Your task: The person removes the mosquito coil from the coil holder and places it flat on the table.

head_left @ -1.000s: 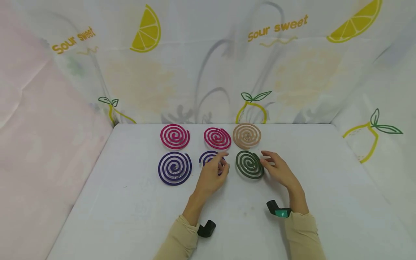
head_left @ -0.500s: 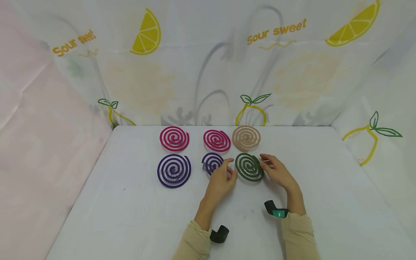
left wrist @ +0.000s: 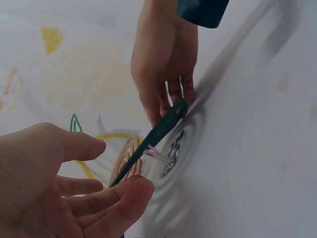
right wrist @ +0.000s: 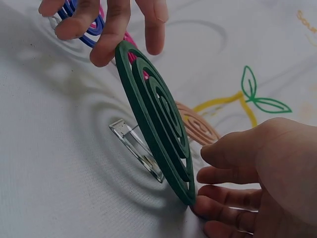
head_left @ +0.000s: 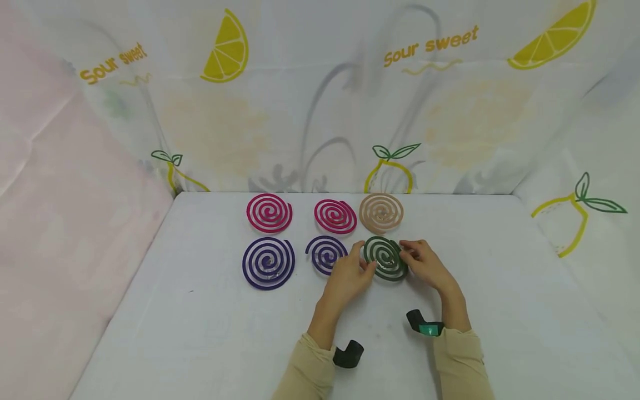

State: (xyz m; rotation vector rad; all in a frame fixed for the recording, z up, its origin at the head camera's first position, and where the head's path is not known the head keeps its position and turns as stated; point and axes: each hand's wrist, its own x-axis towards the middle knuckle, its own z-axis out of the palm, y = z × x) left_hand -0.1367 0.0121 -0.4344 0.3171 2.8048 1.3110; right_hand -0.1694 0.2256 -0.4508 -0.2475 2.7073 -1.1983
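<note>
A green mosquito coil [head_left: 385, 258] is raised above the white table on a small metal stand [right wrist: 136, 153], tilted a little. My left hand [head_left: 345, 278] is at its left edge, thumb and fingers spread apart around the rim. At the right edge, my right hand [head_left: 429, 268] touches the rim with its fingertips; its thumb stands apart in the right wrist view. Left of my left hand sits a purple coil [head_left: 327, 256], its lower right edge partly hidden by that hand. Whether the left fingertips touch the green rim is hard to tell.
Another purple coil [head_left: 268, 261] lies further left. Behind stand two pink coils [head_left: 269, 211] and a tan coil [head_left: 381, 213], close to the table's back edge. A lemon-printed cloth [head_left: 300, 111] hangs behind the table [head_left: 175, 333].
My left hand has moved right, from over the middle purple coil to the green coil's left edge. That purple coil shifted slightly and came into fuller view. My right hand has stayed nearly still.
</note>
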